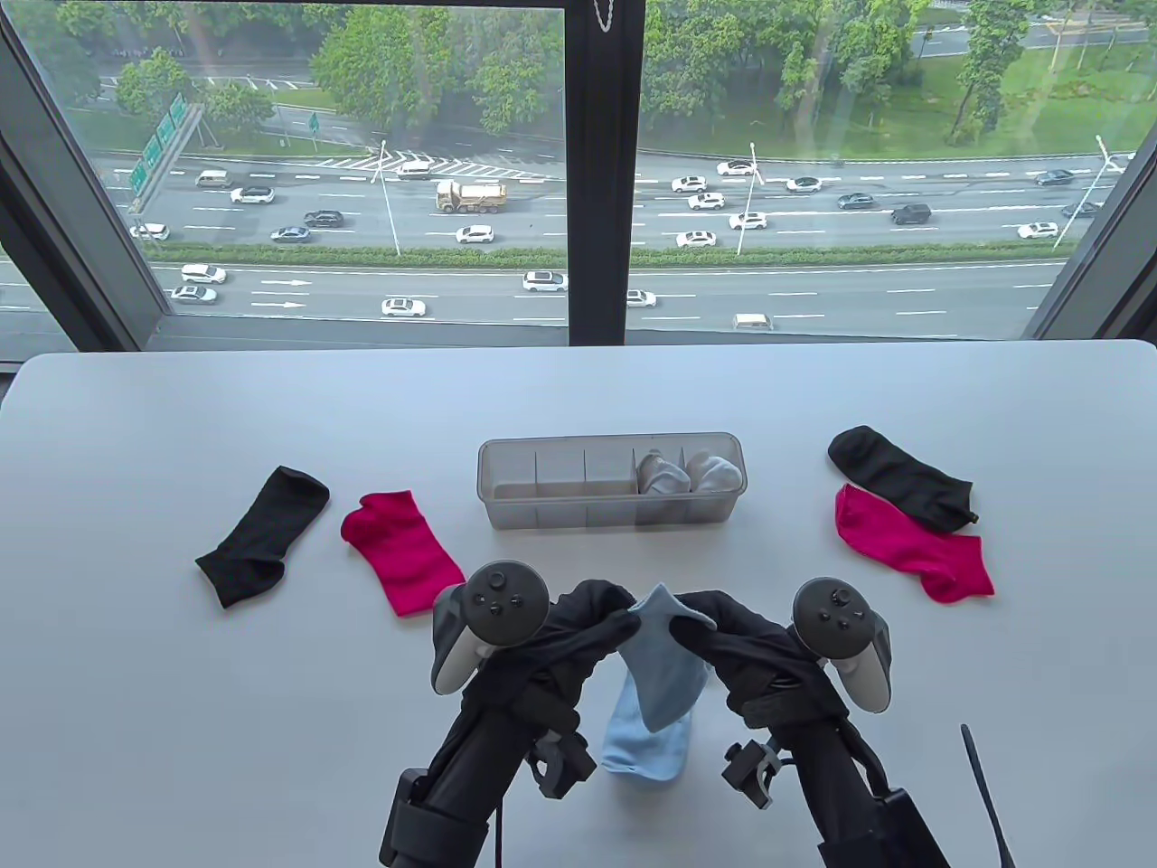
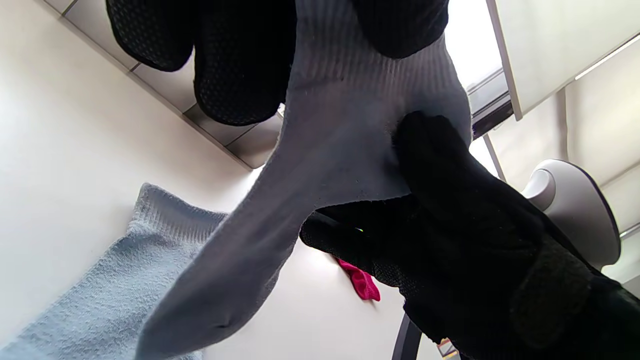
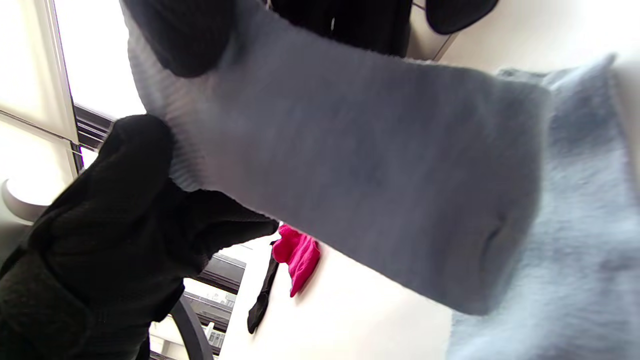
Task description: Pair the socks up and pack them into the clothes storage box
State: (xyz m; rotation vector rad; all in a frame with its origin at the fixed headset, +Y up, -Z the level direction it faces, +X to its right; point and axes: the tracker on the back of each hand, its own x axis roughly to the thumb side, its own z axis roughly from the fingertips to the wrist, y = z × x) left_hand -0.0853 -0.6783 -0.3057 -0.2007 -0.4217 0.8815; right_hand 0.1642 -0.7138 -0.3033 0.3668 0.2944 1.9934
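Two light blue socks sit in front of me: one I hold up by its ribbed cuff (image 1: 664,651), its foot hanging down, and the other lies flat on the counter (image 1: 136,723) right beneath it (image 1: 644,750), toe toward me. My left hand (image 1: 578,633) pinches the left side of the cuff between thumb and fingers, and my right hand (image 1: 723,637) pinches the right side the same way, so the cuff is stretched between them just above the counter's near edge. Both wrist views show the gloved fingertips clamped on the ribbed band. Just beyond my hands stands the clear storage box (image 1: 611,481) with its row of compartments; two white sock bundles (image 1: 687,472) fill the two rightmost ones. Left of the box lie a black sock (image 1: 262,536) and, beside it, a magenta sock (image 1: 400,551), near each other but apart. Right of the box another black sock (image 1: 899,476) lies touching a second magenta sock (image 1: 911,542) at its near edge. The counter is plain white with rounded far corners, pushed against a large window (image 1: 362,163) that looks down on a busy road with cars and trees.
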